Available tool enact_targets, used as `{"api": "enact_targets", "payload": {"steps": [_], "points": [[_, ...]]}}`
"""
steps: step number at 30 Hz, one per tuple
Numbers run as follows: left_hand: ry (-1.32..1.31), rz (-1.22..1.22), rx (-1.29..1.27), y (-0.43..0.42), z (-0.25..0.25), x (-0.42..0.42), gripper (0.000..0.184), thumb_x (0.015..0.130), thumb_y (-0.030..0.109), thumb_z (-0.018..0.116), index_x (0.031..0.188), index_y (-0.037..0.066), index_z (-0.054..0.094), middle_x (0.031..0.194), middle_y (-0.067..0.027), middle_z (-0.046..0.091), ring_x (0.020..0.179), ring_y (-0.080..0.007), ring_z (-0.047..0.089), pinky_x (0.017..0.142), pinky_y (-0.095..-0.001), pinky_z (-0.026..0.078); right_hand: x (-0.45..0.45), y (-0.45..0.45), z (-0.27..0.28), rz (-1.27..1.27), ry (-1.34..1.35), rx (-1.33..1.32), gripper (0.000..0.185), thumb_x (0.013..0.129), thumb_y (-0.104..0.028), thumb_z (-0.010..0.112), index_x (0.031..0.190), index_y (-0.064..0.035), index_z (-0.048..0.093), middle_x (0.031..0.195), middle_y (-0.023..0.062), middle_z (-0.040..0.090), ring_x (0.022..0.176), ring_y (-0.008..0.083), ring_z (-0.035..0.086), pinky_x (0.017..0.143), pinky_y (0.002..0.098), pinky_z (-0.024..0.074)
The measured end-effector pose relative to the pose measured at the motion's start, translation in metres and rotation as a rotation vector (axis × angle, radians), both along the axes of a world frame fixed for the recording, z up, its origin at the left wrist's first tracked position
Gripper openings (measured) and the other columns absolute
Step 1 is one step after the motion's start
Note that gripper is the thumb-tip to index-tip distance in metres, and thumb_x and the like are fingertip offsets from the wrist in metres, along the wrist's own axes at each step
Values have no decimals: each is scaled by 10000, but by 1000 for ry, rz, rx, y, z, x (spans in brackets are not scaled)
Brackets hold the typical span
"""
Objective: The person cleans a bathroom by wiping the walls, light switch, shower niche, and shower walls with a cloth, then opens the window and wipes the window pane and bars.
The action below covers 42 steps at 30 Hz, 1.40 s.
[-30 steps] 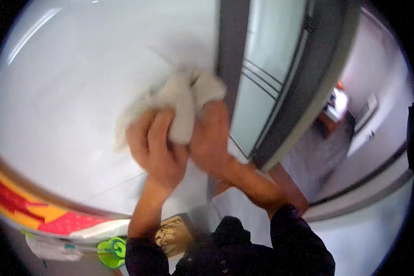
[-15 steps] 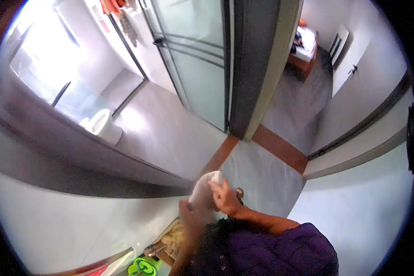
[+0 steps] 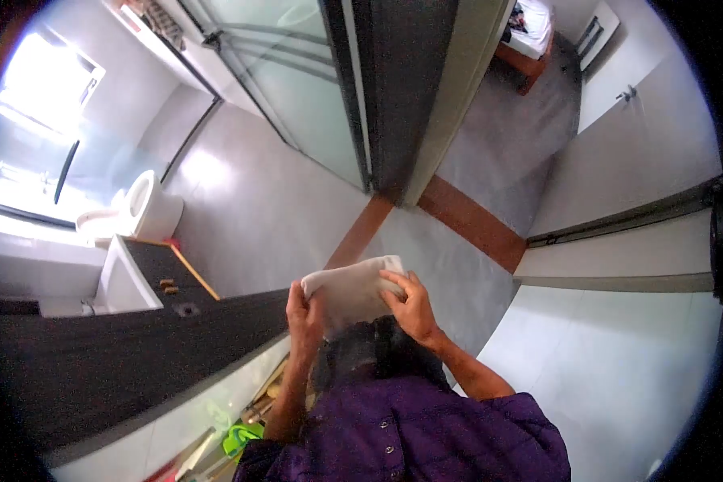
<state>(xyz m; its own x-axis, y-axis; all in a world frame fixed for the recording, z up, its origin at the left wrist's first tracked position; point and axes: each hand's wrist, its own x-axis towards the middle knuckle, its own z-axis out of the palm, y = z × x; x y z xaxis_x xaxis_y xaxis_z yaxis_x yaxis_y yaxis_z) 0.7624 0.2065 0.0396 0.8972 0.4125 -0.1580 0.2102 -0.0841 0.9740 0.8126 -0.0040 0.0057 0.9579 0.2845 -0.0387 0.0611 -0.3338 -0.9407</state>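
The left hand (image 3: 302, 319) grips the left end of a pale cloth (image 3: 352, 291), and the right hand (image 3: 412, 308) pinches it near its upper right corner, thumb and fingers closed on the fabric. The cloth is between them, just in front of the purple shirt (image 3: 458, 430), and looks folded into a flat pad. Holding both ends like this seems sound: light, even tension should keep the layers lined up, while a tight squeeze at one corner could bunch them. Fingers are best kept flat along the edge, so the fold does not slip open. Holding the cloth a little off the shirt should help keep it from catching. Below the left forearm is a green plastic item (image 3: 243, 438); farther out are a sink (image 3: 127, 277), a toilet (image 3: 157, 213) and a glass door (image 3: 285, 88).
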Motion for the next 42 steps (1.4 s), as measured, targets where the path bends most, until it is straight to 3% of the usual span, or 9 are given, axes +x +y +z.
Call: {"api": "enact_targets", "payload": {"steps": [9, 12, 15, 18, 25, 31, 36, 38, 42], "points": [[-422, -465, 367, -45, 45, 231, 212, 843, 28, 597, 1054, 14, 617, 1030, -218, 622, 938, -393, 629, 798, -411, 525, 177, -31, 41, -259, -736, -344, 458, 890, -28, 634, 1345, -17, 586, 1182, 248, 578, 1088, 419, 576, 963, 474, 470], [-871, -396, 448, -55, 132, 307, 298, 754, -27, 620, 1050, 9, 624, 1021, -185, 623, 911, -380, 631, 776, -429, 530, 259, -26, 158, -334, -1062, -343, 504, 874, -65, 637, 1376, -70, 591, 1155, 248, 567, 1086, 466, 546, 942, 519, 453], [-1296, -193, 558, -55, 191, 378, 319, 712, -5, 644, 1031, 4, 626, 1015, -163, 623, 895, -353, 632, 762, -423, 531, 313, -11, 249, -538, -1244, -595, 367, 919, -72, 655, 1285, -87, 668, 1103, 181, 574, 1025, 373, 548, 911, 460, 452], [-1474, -21, 743, -47, 216, 430, 255, 746, 62, 627, 998, 24, 620, 1010, -129, 596, 879, -295, 609, 718, -383, 488, 370, -1, 275, -633, -1500, -849, 397, 901, -100, 664, 1295, -150, 679, 964, 106, 525, 912, 307, 490, 845, 419, 397], [-1143, -217, 813, -50, 63, 461, 218, 769, 92, 591, 963, -6, 582, 935, -146, 532, 845, -288, 559, 709, -379, 471, 404, -7, 143, -129, -1511, -987, 292, 834, -223, 678, 1114, -171, 745, 1061, 94, 576, 971, 316, 519, 850, 484, 400], [-341, -591, 607, -43, -107, 411, 259, 821, -4, 539, 1075, -16, 490, 1033, -192, 540, 973, -389, 573, 783, -462, 518, 401, 8, -22, 328, -1059, -1043, 213, 814, -183, 643, 984, -79, 717, 976, 79, 560, 995, 289, 542, 851, 446, 439], [-244, -497, 536, -14, -104, 404, 324, 789, -15, 602, 1093, 11, 496, 1020, -185, 536, 965, -407, 569, 761, -470, 507, 396, 22, -39, 326, -944, -815, 390, 750, -192, 731, 1104, -32, 703, 967, 104, 566, 935, 309, 543, 825, 448, 417], [-294, -419, 562, 8, -81, 415, 310, 787, 0, 621, 1076, 30, 512, 1004, -179, 535, 947, -402, 572, 749, -471, 504, 392, 34, -21, 272, -856, -713, 679, 676, -262, 855, 1277, -23, 649, 981, 145, 550, 923, 343, 539, 826, 477, 413], [-450, -181, 513, 50, 5, 423, 339, 759, 35, 705, 1064, 68, 561, 1007, -157, 575, 863, -373, 612, 704, -440, 529, 379, 74, 94, 324, -818, -799, 556, 824, -58, 659, 1360, 41, 544, 1227, 289, 515, 1137, 449, 537, 960, 511, 467]]}}
